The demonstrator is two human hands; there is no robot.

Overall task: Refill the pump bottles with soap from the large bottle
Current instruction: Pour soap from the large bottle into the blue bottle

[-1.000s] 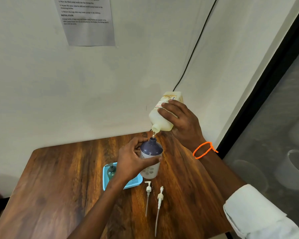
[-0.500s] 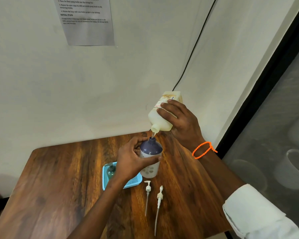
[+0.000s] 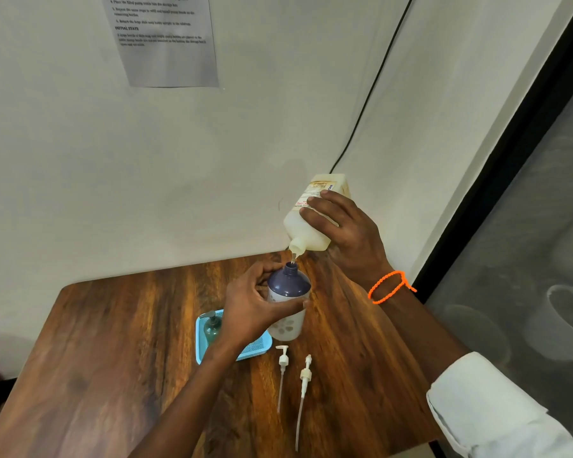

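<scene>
We pour: right hand [image 3: 348, 233] wrapped round big soap bottle [image 3: 311, 219], tipped spout-down just above open neck of purple-topped bottle [image 3: 288, 302] on table [image 3: 113, 342]; left hand [image 3: 248, 309] clasps that bottle upright. We judge: keep spout over neck, stream thin, watch level. Near: two loose pumps [image 3: 283, 361] in front, blue tray [image 3: 201, 338] with green pump bottle [image 3: 211, 328] behind left wrist; nothing blocks pour

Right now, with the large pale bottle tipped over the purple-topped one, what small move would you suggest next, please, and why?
Probably hold the tilt and go on pouring. The right hand grips the large pale-yellow soap bottle spout-down just above the open neck of the purple-topped white pump bottle, which the left hand steadies on the wooden table. Its fill level cannot be seen, and two white pump heads lie unfitted.
</scene>
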